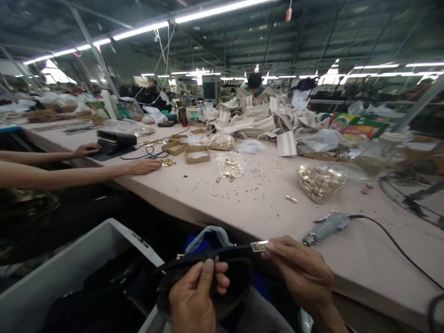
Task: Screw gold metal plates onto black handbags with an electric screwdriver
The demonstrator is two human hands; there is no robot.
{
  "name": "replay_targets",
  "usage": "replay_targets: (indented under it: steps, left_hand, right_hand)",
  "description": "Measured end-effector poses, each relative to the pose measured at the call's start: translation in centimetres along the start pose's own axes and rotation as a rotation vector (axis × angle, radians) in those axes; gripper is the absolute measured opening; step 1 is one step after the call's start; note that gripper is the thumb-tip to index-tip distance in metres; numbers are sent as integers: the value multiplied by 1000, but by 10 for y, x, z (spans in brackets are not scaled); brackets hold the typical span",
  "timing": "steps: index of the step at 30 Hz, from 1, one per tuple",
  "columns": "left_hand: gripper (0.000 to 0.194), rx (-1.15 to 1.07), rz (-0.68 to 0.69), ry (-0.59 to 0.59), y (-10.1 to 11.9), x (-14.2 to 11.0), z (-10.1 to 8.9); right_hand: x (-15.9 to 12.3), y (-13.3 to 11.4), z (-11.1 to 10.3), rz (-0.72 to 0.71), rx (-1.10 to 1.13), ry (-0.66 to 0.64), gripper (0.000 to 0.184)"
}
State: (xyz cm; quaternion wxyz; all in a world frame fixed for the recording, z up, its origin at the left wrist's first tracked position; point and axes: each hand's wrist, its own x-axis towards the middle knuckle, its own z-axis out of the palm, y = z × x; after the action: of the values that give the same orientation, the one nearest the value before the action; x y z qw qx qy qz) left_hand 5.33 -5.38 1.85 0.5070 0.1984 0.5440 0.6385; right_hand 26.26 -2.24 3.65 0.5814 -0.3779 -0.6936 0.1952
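Observation:
My left hand (196, 296) is closed around a black fabric piece (229, 273) held over my lap, thumb on top. My right hand (300, 270) pinches the piece's strap end, where a small rectangular metal buckle (259, 246) sits at my fingertips. Both hands are below the front edge of the long pale worktable (263, 203). A grey electric hand tool (324, 227) with a black cord lies on the table just beyond my right hand.
A grey bin (86, 259) with dark pieces stands at my left. A clear bag of gold metal fittings (319, 182), loose small parts and cardboard trays (197, 155) lie on the table. A co-worker's arms (104, 169) reach in from the left. Striped cloth is piled at the back.

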Motion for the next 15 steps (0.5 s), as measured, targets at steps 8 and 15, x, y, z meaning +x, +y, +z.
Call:
replay_targets:
  steps: [8,15]
  left_hand:
    - [48,202,-123,-245,-25,12,-6]
    - [39,334,-10,-260,-20,19,-18]
  right_hand:
    - [-29,5,40,292,159,109,16]
    - [-39,6,62,675,403,75,27]
